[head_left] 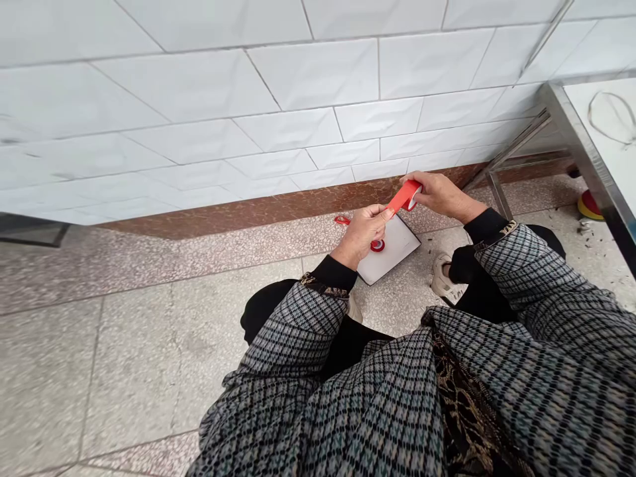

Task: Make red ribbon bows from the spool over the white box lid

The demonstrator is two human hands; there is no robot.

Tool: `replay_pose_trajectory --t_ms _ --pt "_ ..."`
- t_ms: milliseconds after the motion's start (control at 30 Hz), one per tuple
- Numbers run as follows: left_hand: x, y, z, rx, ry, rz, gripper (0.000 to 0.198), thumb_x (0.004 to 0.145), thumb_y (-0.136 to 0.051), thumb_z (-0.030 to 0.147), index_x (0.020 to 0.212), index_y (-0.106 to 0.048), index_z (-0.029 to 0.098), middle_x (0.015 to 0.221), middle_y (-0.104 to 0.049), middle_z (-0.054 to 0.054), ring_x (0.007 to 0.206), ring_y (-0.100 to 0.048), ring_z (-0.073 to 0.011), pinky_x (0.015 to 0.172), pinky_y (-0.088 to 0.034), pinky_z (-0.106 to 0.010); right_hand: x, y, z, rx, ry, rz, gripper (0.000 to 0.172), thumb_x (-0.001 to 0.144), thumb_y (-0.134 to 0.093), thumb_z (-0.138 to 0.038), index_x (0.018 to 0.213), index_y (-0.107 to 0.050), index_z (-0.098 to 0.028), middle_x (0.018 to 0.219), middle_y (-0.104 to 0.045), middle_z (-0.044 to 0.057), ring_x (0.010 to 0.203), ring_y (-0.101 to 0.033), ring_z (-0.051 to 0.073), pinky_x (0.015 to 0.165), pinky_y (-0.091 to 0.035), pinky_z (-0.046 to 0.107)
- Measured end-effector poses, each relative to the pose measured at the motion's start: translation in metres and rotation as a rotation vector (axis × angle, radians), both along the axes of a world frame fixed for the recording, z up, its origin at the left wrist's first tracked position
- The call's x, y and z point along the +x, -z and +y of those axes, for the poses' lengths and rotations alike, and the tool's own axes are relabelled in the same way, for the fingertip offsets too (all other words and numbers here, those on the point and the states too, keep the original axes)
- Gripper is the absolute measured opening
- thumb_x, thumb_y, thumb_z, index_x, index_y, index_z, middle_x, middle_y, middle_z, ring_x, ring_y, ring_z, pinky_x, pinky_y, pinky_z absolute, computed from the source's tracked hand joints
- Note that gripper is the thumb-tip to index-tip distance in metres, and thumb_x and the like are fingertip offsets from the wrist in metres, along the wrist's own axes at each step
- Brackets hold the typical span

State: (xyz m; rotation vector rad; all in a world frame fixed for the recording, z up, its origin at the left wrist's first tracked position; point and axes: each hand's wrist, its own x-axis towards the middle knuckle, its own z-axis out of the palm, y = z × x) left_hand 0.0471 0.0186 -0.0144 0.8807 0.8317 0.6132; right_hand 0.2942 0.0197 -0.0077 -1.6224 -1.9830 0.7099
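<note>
My right hand (440, 194) is closed around a roll of red tape (410, 195), held above the floor near the wall. My left hand (364, 232) pinches the free end of the red tape strip (396, 201) pulled out from the roll. Below the hands a white flat board (392, 255) lies on the floor. A small red round piece (377, 246) rests on the board just under my left hand. Another small red piece (342, 220) lies on the floor to the left of the board.
A white tiled wall (278, 99) with a brown skirting runs behind. A metal table (596, 152) with a leg frame stands at the right, a red and yellow object (590, 205) under it. My knees and a light shoe (444, 278) are beside the board.
</note>
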Motion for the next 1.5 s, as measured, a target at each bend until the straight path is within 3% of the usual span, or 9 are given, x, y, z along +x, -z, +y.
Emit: replay_pose_trajectory --t_ms 233,533,833,1133,1500 --pt "0.001 -0.004 -0.002 0.037 -0.01 -0.043 0.03 0.096 -0.083 0.032 0.078 -0.064 0.017 0.049 -0.038 0.012 0.039 -0.027 -0.0018 0.046 -0.021 -0.019 -0.002 0.004 0.006 -0.075 0.169 0.093 0.044 0.073 -0.065 -0.014 0.115 -0.076 -0.018 0.101 -0.08 0.006 0.096 -0.07 0.028 0.099 -0.055 0.042" --pt "0.004 -0.01 -0.003 -0.004 -0.083 -0.062 0.034 0.099 -0.081 0.032 0.076 -0.061 0.017 0.05 -0.041 0.011 0.04 -0.027 -0.0014 0.047 -0.023 -0.019 -0.012 0.01 0.006 -0.323 0.14 0.619 0.03 0.074 -0.071 -0.016 0.104 -0.072 -0.02 0.093 -0.076 0.001 0.087 -0.067 0.021 0.095 -0.059 0.039" --pt "0.006 -0.01 -0.004 -0.032 -0.09 -0.075 0.039 0.1 -0.083 0.039 0.075 -0.059 0.018 0.048 -0.035 0.012 0.039 -0.026 -0.0018 0.049 -0.027 -0.019 -0.015 0.009 0.005 -0.362 0.153 0.691 0.024 0.079 -0.077 -0.015 0.101 -0.071 -0.021 0.096 -0.079 0.002 0.095 -0.07 0.022 0.103 -0.058 0.042" --pt "0.012 0.0 -0.009 0.019 -0.062 -0.035 0.035 0.099 -0.082 0.042 0.08 -0.068 0.016 0.049 -0.037 0.011 0.042 -0.025 -0.0027 0.049 -0.022 -0.02 -0.023 0.007 -0.001 -0.492 0.229 0.933 0.033 0.076 -0.081 -0.018 0.108 -0.076 -0.021 0.104 -0.084 0.004 0.093 -0.074 0.021 0.094 -0.062 0.038" --pt "0.014 0.006 -0.009 0.057 -0.089 0.005 0.036 0.096 -0.084 0.047 0.079 -0.069 0.018 0.052 -0.038 0.009 0.046 -0.028 -0.0054 0.051 -0.022 -0.023 -0.031 0.006 -0.001 -0.528 0.292 1.026 0.025 0.077 -0.081 -0.016 0.101 -0.076 -0.021 0.096 -0.083 0.003 0.092 -0.077 0.021 0.096 -0.064 0.039"
